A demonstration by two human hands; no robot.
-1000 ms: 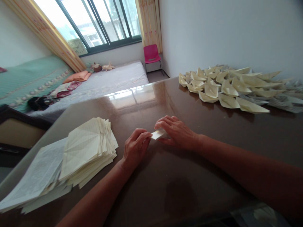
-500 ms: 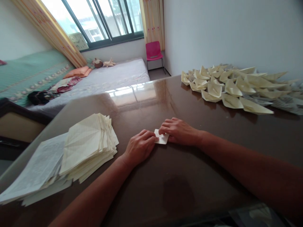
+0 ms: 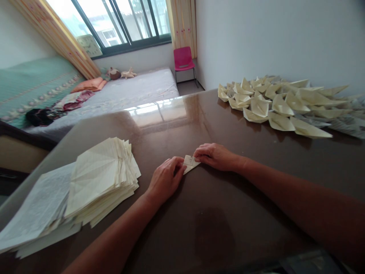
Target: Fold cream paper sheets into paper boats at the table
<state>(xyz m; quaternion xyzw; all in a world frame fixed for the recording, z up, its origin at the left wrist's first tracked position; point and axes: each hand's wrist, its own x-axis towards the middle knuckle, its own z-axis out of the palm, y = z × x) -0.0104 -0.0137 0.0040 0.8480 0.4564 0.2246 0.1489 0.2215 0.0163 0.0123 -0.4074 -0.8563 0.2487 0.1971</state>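
A small folded piece of cream paper (image 3: 189, 163) lies on the dark brown table (image 3: 205, 220) between my hands. My left hand (image 3: 165, 179) pinches its left end with curled fingers. My right hand (image 3: 216, 156) presses on its right end, fingers bent down over it. Most of the paper is hidden beneath the fingers; only a short folded strip shows.
A stack of creased cream sheets (image 3: 99, 179) lies at the left, over printed pages (image 3: 34, 209). A heap of folded paper boats (image 3: 279, 106) fills the table's far right by the wall. Beyond the table are a bed (image 3: 137, 91), a pink chair (image 3: 184, 62) and a window.
Both hands shifted slightly as they worked the small paper; it went from a flat square to a narrower folded strip. The view tilted a little.
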